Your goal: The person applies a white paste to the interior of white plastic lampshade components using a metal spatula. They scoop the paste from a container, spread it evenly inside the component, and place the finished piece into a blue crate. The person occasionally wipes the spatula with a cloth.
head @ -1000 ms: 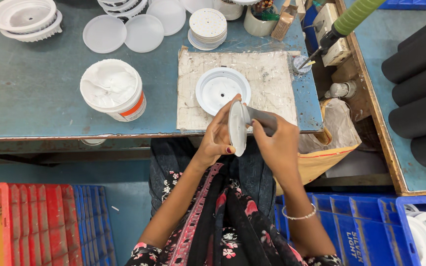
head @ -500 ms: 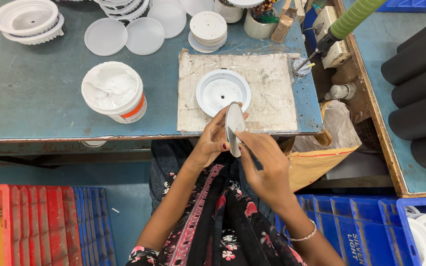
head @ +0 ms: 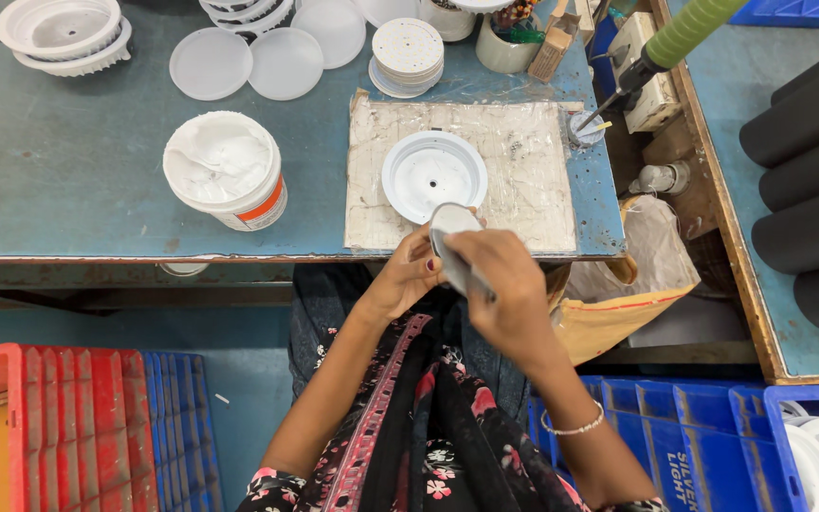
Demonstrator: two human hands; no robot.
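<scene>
The right hand [head: 500, 289] has slid over the thin white disc [head: 450, 224]; the left hand [head: 409, 275] pinches its rim; it looks light, stiff, best held edgewise.

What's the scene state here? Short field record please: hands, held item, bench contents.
left hand: grips the round disc at its lower left edge
right hand: covers the disc's right side, fingers over it
round disc: white-grey, held on edge over the bench front
white housing: round, lies on the worn mat, apart from the hands
white tub: open, white paste inside, left of the mat
clear lids: flat, at bench rear
</scene>
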